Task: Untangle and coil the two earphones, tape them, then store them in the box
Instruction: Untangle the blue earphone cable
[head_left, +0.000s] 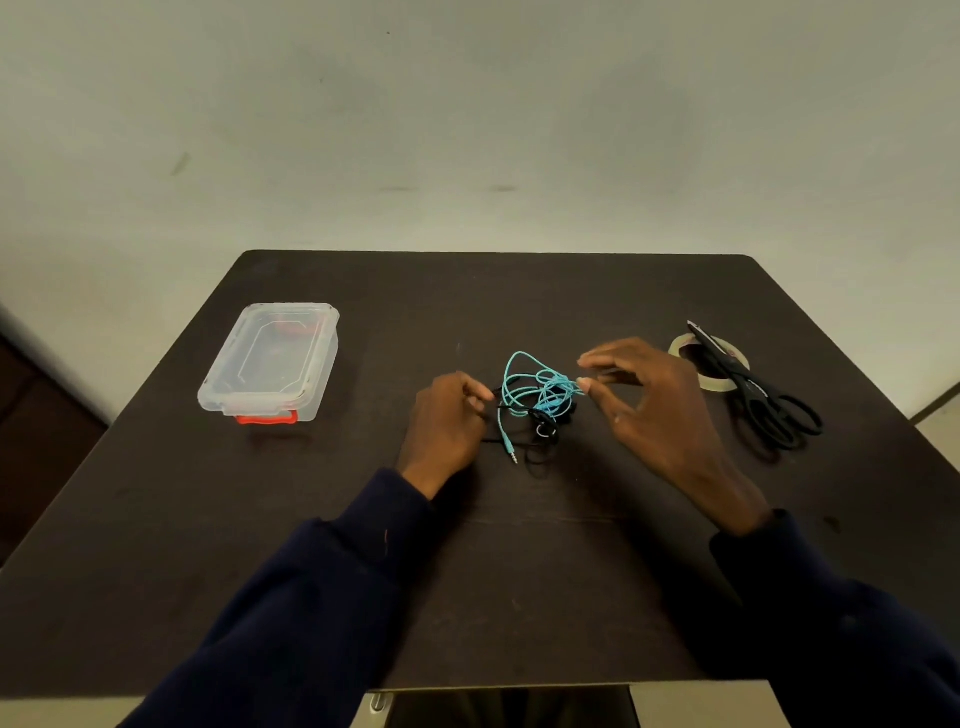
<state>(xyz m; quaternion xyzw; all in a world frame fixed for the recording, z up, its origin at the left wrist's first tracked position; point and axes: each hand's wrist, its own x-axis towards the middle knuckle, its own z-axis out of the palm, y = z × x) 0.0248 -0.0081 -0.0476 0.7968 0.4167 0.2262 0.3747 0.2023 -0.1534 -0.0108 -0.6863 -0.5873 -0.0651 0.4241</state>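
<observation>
On the table (519, 597), the lidded box (270, 358) sits well left of your fingers. Your right hand (654, 405) is spread wide, thumb tip at the teal earphone (540, 387). Your left hand (447, 421) is curled and seems to pinch the black earphone (545, 431). The tangle lies between your fingertips. Ease the colours apart slowly and feed the plug (513, 457) back through the loops.

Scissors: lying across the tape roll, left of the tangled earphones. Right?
No, one detail is off. The head view shows the scissors lying across the tape roll, but to the right of the tangled earphones, beyond the right hand.
</observation>
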